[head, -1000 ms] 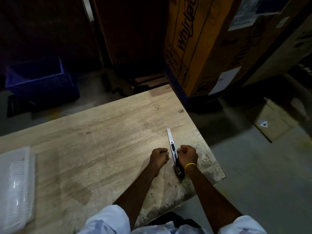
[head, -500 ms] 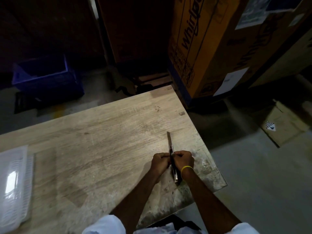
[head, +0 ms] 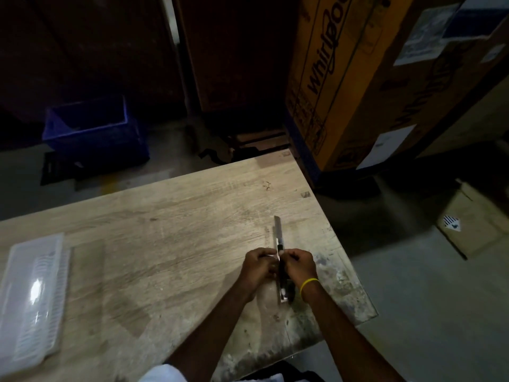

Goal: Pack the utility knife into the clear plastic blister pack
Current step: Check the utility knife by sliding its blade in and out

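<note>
A slim silver utility knife (head: 278, 235) points away from me near the right end of the wooden table (head: 165, 230), its blade tip out past my fingers. My left hand (head: 257, 264) grips its middle from the left and my right hand (head: 300, 264), with a yellow band on the wrist, grips it from the right. The knife's rear end shows below my hands. The clear plastic blister pack (head: 33, 296) lies far off at the table's left edge, apart from both hands.
A large orange cardboard appliance box (head: 338, 78) stands just beyond the table's far right corner. A blue crate (head: 93, 130) sits on the floor at the back left. A smaller cardboard box (head: 473, 219) lies on the floor to the right. The table's right edge is close to my right hand.
My hands, apart on either side of the knife a second ago, have closed together on its middle. The knife now stands on edge between them.
</note>
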`<state>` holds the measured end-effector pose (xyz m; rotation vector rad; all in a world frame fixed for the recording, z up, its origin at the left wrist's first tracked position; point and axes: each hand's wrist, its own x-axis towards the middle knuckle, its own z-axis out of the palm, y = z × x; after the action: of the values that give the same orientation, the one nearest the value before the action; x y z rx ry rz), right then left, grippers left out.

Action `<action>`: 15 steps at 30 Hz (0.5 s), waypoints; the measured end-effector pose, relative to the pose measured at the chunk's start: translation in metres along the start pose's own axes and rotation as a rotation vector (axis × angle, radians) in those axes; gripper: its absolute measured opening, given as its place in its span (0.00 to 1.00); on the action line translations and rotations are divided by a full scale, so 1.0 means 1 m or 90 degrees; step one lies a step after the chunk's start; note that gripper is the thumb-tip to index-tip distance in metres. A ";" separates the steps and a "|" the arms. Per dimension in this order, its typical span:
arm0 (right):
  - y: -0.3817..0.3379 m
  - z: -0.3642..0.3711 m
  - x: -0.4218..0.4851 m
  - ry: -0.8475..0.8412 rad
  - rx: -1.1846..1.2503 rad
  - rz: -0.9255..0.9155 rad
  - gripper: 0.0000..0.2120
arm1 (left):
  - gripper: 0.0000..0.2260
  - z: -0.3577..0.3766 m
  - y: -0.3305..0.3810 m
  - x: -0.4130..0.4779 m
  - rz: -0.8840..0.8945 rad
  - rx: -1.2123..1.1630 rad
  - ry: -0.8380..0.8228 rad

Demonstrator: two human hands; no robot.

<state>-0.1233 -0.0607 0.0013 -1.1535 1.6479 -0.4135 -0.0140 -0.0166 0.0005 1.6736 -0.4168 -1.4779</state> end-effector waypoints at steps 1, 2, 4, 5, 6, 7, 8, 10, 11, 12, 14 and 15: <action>-0.003 0.002 -0.001 -0.041 0.013 -0.014 0.07 | 0.10 -0.008 0.007 -0.003 0.002 -0.008 0.008; -0.009 0.003 -0.005 -0.082 0.034 -0.027 0.07 | 0.09 -0.017 0.013 -0.007 0.008 -0.017 0.017; -0.027 0.008 -0.019 -0.154 0.071 -0.054 0.08 | 0.09 -0.038 0.026 -0.014 0.022 -0.040 0.029; -0.034 0.010 -0.026 -0.180 0.081 -0.071 0.07 | 0.09 -0.047 0.032 -0.019 0.027 -0.052 0.033; -0.041 0.014 -0.034 -0.202 0.090 -0.089 0.07 | 0.09 -0.058 0.037 -0.025 0.034 -0.064 0.039; -0.047 0.018 -0.042 -0.219 0.103 -0.102 0.07 | 0.09 -0.067 0.041 -0.031 0.043 -0.075 0.046; -0.053 0.023 -0.050 -0.232 0.116 -0.110 0.07 | 0.08 -0.077 0.045 -0.039 0.055 -0.084 0.053; -0.062 0.035 -0.064 -0.250 0.141 -0.115 0.06 | 0.08 -0.095 0.051 -0.055 0.087 -0.096 0.066; -0.067 0.041 -0.072 -0.261 0.148 -0.121 0.06 | 0.08 -0.104 0.053 -0.063 0.102 -0.107 0.072; -0.071 0.048 -0.079 -0.274 0.154 -0.129 0.06 | 0.08 -0.112 0.054 -0.071 0.115 -0.122 0.078; -0.079 0.061 -0.093 -0.300 0.159 -0.152 0.06 | 0.07 -0.127 0.055 -0.088 0.139 -0.151 0.097; -0.081 0.066 -0.098 -0.308 0.160 -0.162 0.05 | 0.07 -0.132 0.055 -0.094 0.147 -0.161 0.108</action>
<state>-0.0258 -0.0003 0.0875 -1.1638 1.0064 -0.4461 0.1008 0.0669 0.0962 1.4810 -0.3041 -1.1595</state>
